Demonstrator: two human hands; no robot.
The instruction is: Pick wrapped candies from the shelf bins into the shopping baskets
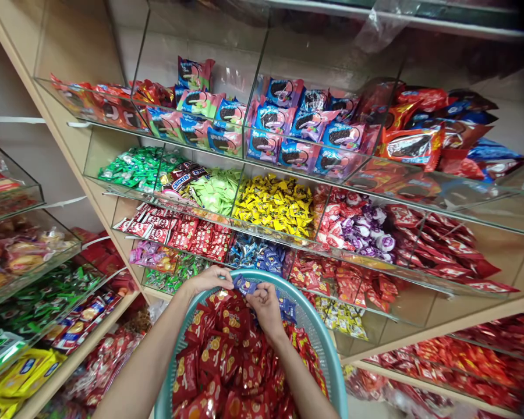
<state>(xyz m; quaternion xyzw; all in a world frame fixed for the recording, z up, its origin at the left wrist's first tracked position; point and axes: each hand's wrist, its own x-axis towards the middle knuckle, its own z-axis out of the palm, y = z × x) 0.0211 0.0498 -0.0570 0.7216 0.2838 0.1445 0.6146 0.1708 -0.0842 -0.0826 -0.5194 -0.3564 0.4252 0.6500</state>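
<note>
A small blue-purple candy packet [244, 285] is stretched between my two hands, above the far part of a teal plastic basket [338, 372]. My left hand [209, 280] pinches the packet's left end. The right end is in the closed fingers of my right hand [265, 302]. Many red candy packets [218, 355] with orange-slice prints fill the basket below my forearms. More blue-purple packets [287, 308] lie at the basket's far right side, just beyond my right hand.
Clear-walled shelves ahead hold yellow candies [275, 203], green candies [131, 169], purple-and-white candies [371, 230] and blue-pink snack packs [271, 119]. A bin of blue packets [271, 256] sits just beyond the basket. Another shelf unit [35, 267] stands at the left.
</note>
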